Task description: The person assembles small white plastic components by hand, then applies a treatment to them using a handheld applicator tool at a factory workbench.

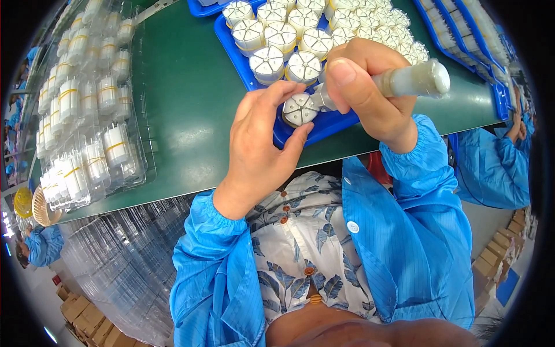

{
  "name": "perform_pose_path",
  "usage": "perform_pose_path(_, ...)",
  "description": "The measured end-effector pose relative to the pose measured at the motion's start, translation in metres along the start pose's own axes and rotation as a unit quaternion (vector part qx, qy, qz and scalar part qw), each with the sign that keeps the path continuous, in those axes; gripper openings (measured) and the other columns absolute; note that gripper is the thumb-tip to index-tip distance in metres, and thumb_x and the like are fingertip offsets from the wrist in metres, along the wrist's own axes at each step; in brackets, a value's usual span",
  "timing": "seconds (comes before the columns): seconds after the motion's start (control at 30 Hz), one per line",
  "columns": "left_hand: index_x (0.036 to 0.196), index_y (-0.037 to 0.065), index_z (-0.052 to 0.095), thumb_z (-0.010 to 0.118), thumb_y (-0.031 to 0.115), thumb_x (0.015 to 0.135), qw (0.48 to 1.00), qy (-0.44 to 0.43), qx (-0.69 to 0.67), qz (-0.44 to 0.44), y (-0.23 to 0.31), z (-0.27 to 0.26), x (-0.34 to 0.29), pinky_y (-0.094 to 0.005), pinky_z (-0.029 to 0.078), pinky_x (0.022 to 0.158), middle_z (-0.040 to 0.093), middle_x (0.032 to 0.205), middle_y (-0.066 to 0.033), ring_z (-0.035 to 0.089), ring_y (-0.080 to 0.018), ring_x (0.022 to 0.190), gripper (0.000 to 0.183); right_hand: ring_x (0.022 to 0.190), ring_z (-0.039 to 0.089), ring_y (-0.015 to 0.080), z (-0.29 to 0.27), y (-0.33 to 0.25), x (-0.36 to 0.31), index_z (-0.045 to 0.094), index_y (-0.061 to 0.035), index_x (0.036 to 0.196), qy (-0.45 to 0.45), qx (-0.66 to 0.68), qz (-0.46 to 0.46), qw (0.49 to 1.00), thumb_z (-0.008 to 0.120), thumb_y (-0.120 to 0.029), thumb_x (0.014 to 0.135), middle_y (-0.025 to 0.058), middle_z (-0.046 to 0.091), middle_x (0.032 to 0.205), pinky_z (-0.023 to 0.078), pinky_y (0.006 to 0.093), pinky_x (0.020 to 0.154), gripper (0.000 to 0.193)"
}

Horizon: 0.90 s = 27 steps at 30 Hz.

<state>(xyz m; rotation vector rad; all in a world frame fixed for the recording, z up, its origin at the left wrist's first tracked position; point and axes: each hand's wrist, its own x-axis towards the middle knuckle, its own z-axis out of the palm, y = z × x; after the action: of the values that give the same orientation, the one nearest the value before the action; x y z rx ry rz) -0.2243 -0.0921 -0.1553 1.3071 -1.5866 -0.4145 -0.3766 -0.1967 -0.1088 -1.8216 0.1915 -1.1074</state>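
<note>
My left hand [257, 141] curls its thumb and fingers around a round white bundle [299, 110] of wedge-shaped pieces, its segmented end facing up. The bundle stands at the near corner of a blue tray [335, 125]. My right hand [373, 87] is closed around a hand tool with a thick translucent handle [416, 80]. Its narrower, pale end reaches the right edge of the bundle; the exact tip is hard to make out. More white bundles [280, 37], some with yellow bands, fill the tray just beyond my hands.
On the left, clear plastic trays [141, 168] hold rows of white pieces with yellow bands. Stacked blue trays [462, 40] line the far right of the green table [191, 104]. Another person in a blue smock [491, 168] is at the right. Cardboard boxes [87, 318] stand on the floor.
</note>
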Motion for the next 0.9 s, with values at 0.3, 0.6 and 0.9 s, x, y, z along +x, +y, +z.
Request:
perform_pose_path(0.3, 0.117, 0.002, 0.054, 0.077, 0.001, 0.067, 0.999, 0.014, -0.011, 0.038, 0.002, 0.005, 0.004, -0.0384, 0.047, 0.082, 0.063, 0.105, -0.014, 0.058, -0.0314, 0.097, 0.055, 0.054, 0.042, 0.0083, 0.004, 0.0, -0.004, 0.056, 0.0002, 0.073, 0.002, -0.016, 0.011, 1.0, 0.061, -0.009, 0.092, 0.0022, 0.048, 0.062, 0.03, 0.0273, 0.046, 0.022)
perform_pose_path(0.6, 0.114, 0.001, 0.053, 0.08, 0.004, 0.065, 0.996, 0.06, 0.056, 0.022, 0.002, 0.009, -0.002, -0.04, 0.048, 0.076, 0.063, 0.102, -0.0131, 0.059, -0.0317, 0.093, 0.056, 0.056, 0.044, 0.006, -0.007, -0.01, 0.0, 0.056, -0.0018, 0.071, 0.016, 0.016, 0.045, 0.999, 0.061, -0.013, 0.093, 0.0006, 0.049, 0.061, 0.031, 0.0258, 0.046, 0.025)
perform_pose_path(0.9, 0.118, 0.003, 0.053, 0.081, 0.007, 0.065, 0.997, 0.032, 0.047, 0.048, 0.0, 0.007, 0.001, -0.0369, 0.042, 0.084, 0.063, 0.104, -0.0119, 0.059, -0.03, 0.096, 0.06, 0.056, 0.043, 0.0072, -0.001, 0.0, -0.001, 0.058, -0.0014, 0.075, -0.023, -0.009, 0.019, 1.0, 0.062, -0.014, 0.093, 0.0011, 0.047, 0.061, 0.032, 0.0263, 0.048, 0.022)
